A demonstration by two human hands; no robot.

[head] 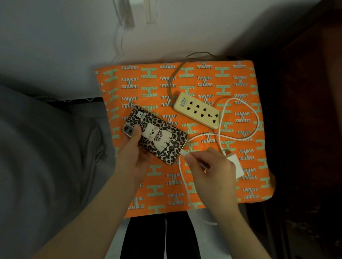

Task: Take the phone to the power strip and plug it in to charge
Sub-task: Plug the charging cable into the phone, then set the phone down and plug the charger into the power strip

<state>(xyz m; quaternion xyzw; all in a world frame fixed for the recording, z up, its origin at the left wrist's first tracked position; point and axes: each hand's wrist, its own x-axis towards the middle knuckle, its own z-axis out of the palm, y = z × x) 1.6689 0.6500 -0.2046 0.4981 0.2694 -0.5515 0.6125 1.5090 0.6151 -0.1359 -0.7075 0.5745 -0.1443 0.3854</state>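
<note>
My left hand [134,157] holds the phone [156,137] face down, showing its leopard-print case with a cartoon figure. My right hand [210,168] pinches the plug end of the white charging cable [238,118] right at the phone's bottom edge. The cable loops across the orange surface to a white charger block [236,166], which lies partly under my right hand. The cream power strip [198,110] lies just beyond the phone, all its sockets bare, its brown cord running off toward the wall.
Everything rests on a small table covered by an orange cloth with H patterns [181,182]. A white wall outlet with plugs [136,2] is above. Grey bedding [27,157] lies to the left, dark wooden furniture [311,142] to the right.
</note>
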